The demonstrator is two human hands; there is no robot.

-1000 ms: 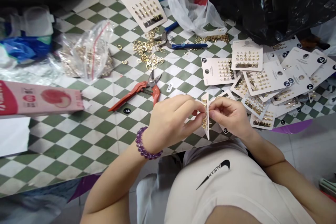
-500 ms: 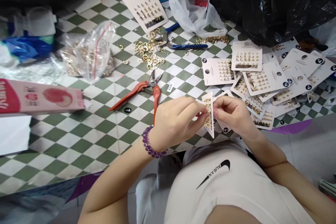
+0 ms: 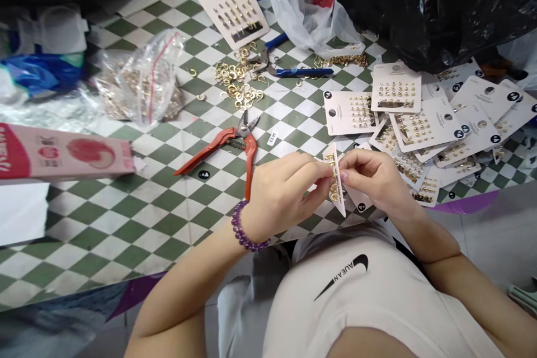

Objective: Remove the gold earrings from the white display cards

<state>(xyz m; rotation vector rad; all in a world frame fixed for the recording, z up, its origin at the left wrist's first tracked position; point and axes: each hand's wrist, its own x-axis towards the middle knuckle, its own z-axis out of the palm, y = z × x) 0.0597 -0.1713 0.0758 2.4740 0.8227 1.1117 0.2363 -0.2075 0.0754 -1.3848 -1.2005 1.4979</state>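
An earring card (image 3: 339, 193) stands nearly edge-on between my two hands, its gold earrings facing left. My left hand (image 3: 289, 190), with a purple bead bracelet (image 3: 247, 229) at the wrist, pinches at the card's earring side; its fingertips partly hide what they grip. On the back of the card, the thumb and fingers of my right hand (image 3: 371, 179) are pressed together at its surface; anything small between them is hidden. Another card (image 3: 359, 199) lies flat beneath my right hand. Red-handled cutters (image 3: 243, 137) rest open on the checkered table (image 3: 163, 224), left of my left hand.
Many earring cards (image 3: 425, 123) overlap on the right. Loose gold rings (image 3: 239, 86), blue-handled pliers (image 3: 300, 72) and a larger card (image 3: 226, 5) lie farther back. Around them are plastic bags (image 3: 310, 11), a bag of metal pieces (image 3: 142, 86) and a pink box (image 3: 67, 151).
The held card has shifted and turned slightly, its lower end now a little farther right. Both hands keep nearly the same pose.
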